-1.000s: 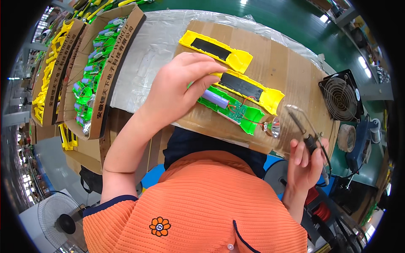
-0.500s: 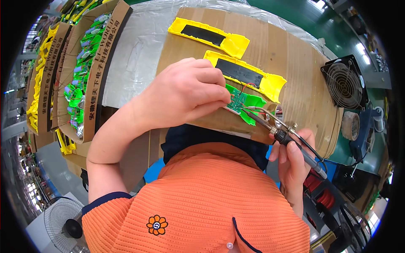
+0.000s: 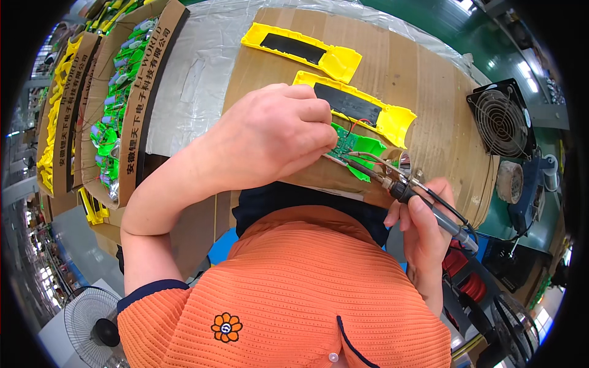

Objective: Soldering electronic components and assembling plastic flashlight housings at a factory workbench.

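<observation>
The right hand has its fingers clasped around one grey-handled, metal-tipped soldering iron, tip at one green flat circuit board in one green plastic shell, mid-surface. The left hand has its fingers pinched at the board's left; what they grip is hidden. Steady wrists and brief tip contact should serve best. Two yellow moulded plastic shells lie farther off.

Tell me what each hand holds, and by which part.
The right hand holds the soldering iron by its handle. The left hand is at the green shell; whether it grips anything there cannot be told.
</observation>
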`<state>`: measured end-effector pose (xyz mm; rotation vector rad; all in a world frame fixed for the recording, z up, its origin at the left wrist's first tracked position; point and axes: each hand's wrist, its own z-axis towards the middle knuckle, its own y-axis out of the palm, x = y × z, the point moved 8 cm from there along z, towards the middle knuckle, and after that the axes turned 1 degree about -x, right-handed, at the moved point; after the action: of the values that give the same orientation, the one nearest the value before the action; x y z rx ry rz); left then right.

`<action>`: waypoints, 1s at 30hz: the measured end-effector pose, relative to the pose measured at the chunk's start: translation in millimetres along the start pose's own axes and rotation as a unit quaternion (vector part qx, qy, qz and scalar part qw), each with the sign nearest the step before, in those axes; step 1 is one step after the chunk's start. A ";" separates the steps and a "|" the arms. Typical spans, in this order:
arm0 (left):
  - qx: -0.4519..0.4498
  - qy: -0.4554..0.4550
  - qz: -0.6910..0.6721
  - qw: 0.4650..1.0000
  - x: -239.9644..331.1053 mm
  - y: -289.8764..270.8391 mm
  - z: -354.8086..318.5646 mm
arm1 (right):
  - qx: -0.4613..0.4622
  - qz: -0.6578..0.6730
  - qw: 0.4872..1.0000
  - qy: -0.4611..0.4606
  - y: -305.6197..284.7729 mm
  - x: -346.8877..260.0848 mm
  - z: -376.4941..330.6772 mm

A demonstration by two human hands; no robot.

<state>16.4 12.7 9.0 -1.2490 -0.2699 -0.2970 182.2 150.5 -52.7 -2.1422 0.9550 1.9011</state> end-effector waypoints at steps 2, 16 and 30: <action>0.003 0.000 -0.002 1.000 -0.2 0.1 -0.2 | 0.000 -0.010 1.000 0.004 -0.1 0.4 0.8; -0.055 -0.013 0.026 0.998 -1.8 3.5 2.7 | 0.010 -0.011 1.000 0.014 -0.2 1.1 3.6; -0.061 -0.012 0.015 0.998 -2.2 2.7 4.0 | 0.009 -0.015 1.000 0.024 -0.7 0.4 3.2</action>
<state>15.2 17.4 7.0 -1.3772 -0.2565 -0.2747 179.8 152.4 -54.0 -2.1881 0.9387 1.8278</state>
